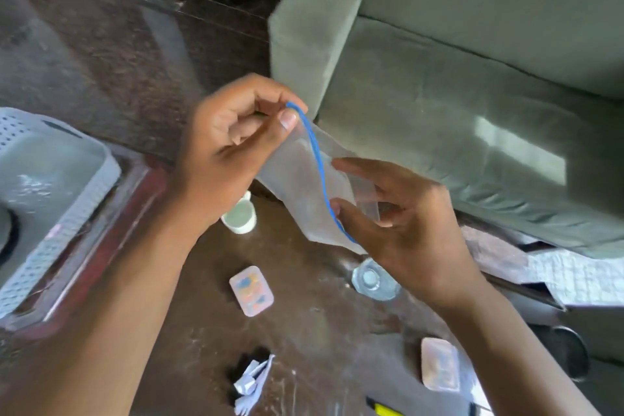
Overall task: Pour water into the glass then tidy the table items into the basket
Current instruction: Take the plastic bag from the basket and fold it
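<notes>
A clear zip-top bag [304,179] with a blue seal strip is held in the air above the dark counter [314,331], at the centre of the view. The left hand [229,149] pinches its upper corner between thumb and curled fingers [288,118]; the right hand [398,223] grips the lower end, fingers curled round the plastic. Whether the bag holds anything is hard to make out through the blur.

Below the bag, at six o'clock, a glass [374,279] stands on the counter, partly hidden by the right wrist. At seven o'clock from the bag a white cup [240,215] sits half behind the left hand. Two pale pill cases lie farther down, one [251,290] near the middle, the other [440,364] at five o'clock. Crumpled paper [251,382] lies at the lower edge, and a yellow marker [385,410] is cut off by the frame. A grey perforated basket [50,179] stands at nine o'clock, cropped at the left edge. A green sofa [472,78] fills the upper right.
</notes>
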Tool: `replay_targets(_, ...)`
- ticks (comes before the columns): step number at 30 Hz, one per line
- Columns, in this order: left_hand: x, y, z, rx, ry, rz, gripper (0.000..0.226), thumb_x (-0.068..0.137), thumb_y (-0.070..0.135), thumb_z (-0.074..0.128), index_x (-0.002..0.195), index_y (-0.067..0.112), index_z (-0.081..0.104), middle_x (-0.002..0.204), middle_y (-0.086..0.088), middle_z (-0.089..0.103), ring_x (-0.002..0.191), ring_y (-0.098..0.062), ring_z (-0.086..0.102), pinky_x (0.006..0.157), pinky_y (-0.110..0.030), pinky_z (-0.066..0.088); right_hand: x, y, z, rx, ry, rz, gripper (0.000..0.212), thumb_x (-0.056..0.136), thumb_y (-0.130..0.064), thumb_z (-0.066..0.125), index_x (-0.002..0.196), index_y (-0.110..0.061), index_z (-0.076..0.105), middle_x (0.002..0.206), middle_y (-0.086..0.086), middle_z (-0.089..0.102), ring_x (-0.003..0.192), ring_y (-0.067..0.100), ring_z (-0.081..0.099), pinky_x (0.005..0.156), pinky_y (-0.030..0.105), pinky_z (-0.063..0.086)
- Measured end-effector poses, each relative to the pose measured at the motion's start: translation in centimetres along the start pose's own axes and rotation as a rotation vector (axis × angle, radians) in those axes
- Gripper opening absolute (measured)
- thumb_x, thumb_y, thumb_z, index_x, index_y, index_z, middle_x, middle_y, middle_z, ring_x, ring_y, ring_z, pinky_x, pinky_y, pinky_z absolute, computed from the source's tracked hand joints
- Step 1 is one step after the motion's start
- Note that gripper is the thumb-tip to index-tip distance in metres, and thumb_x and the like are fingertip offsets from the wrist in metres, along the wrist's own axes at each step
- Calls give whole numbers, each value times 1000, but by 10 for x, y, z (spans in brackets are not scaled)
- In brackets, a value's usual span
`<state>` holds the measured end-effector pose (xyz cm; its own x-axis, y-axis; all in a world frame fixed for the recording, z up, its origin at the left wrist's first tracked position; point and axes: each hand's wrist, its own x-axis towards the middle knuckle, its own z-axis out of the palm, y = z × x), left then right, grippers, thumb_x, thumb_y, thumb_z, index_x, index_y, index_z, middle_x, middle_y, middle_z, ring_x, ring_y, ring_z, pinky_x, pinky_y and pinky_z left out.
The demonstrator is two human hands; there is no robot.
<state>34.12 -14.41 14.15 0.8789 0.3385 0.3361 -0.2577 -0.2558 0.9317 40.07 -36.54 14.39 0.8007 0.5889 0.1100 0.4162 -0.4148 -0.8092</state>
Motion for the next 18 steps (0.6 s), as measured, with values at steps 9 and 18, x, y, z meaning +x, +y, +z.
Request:
replay_targets(9,-5,5,127,-120,-202,1,7,106,12,63,106,17,68,110,-19,79,109,-33,78,102,-41,59,-56,65,-77,-72,199,176,51,79,-28,83,129,-32,72,111,-15,82,99,6,79,90,43,63)
replay_targets(18,-11,6,217,-119,-316,-5,10,108,9,57,107,15,65,107,-6,69,71,-34,64,66,-34,42,-91,120,-122,-98,164,352,45,71,-48,75,113,-32,79,101,-16,82,94,12,79,85,43,63)
